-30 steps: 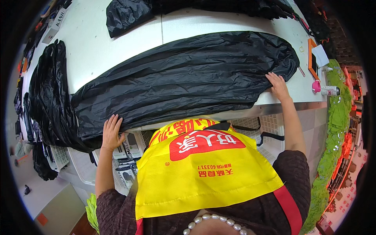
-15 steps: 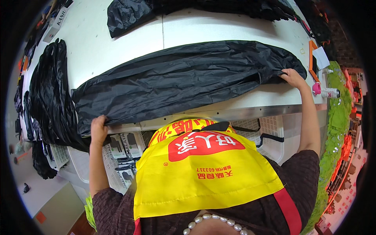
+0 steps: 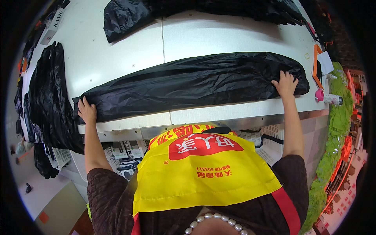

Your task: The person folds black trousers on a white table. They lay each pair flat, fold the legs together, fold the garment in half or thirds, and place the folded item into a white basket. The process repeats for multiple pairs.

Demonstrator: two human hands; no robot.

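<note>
A long piece of thin, shiny black fabric (image 3: pixel 188 82) lies folded lengthwise across the white table. Its surface is creased, and the right end bunches up. On its left end rests my left hand (image 3: pixel 87 111), with the fingers spread over the near corner. My right hand (image 3: pixel 286 84) presses flat near the right end, fingers apart. Neither hand grips the cloth; both lie on top of it.
More black fabric (image 3: pixel 49 94) is heaped at the table's left side and hangs over the edge. Another black pile (image 3: pixel 129 17) lies along the far side. An orange frame (image 3: pixel 317 66), a pink object (image 3: pixel 319 94) and a bottle (image 3: pixel 333 99) sit at the right.
The fabric's near edge has moved away from me and the strip is now narrower. Both hands have let go of the edge and opened onto the cloth, the right one slightly inward.
</note>
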